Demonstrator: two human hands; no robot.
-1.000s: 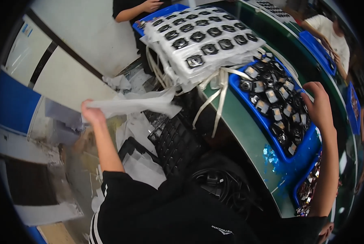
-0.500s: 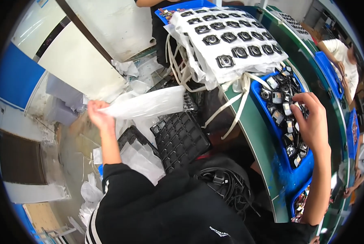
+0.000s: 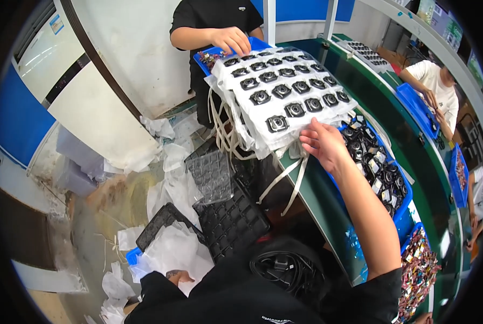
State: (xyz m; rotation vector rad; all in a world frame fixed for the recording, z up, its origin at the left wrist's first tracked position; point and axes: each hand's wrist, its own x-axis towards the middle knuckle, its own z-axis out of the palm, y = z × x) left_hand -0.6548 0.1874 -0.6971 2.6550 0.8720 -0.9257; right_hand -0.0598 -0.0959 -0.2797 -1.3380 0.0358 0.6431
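Observation:
My right hand (image 3: 325, 144) is at the near right corner of a stack of white sheets (image 3: 301, 129), fingers apart and slightly bent, with nothing visible in it. Rows of black round-lensed modules (image 3: 294, 110) lie on the top sheet. Below my right wrist stands a blue bin (image 3: 400, 213) full of loose black modules (image 3: 384, 175). Low in the view, my left hand (image 3: 180, 276) rests against crumpled white sheets (image 3: 179, 248) beside my body. Sleeve and sheets cover most of its fingers, so its grip is hidden.
Black moulded trays (image 3: 233, 224) lie left of the green table (image 3: 320, 227). Pale straps (image 3: 295, 186) hang off its edge. A bin of coloured small parts (image 3: 417, 270) stands at the right. A co-worker's hand (image 3: 232, 40) reaches over the stack's far end. Coiled black cable (image 3: 287, 270) lies near me.
My right hand has moved from above the bin of modules to the stack's near corner. My left hand, which held out a white sheet, has dropped to the sheets beside me. The view has shifted.

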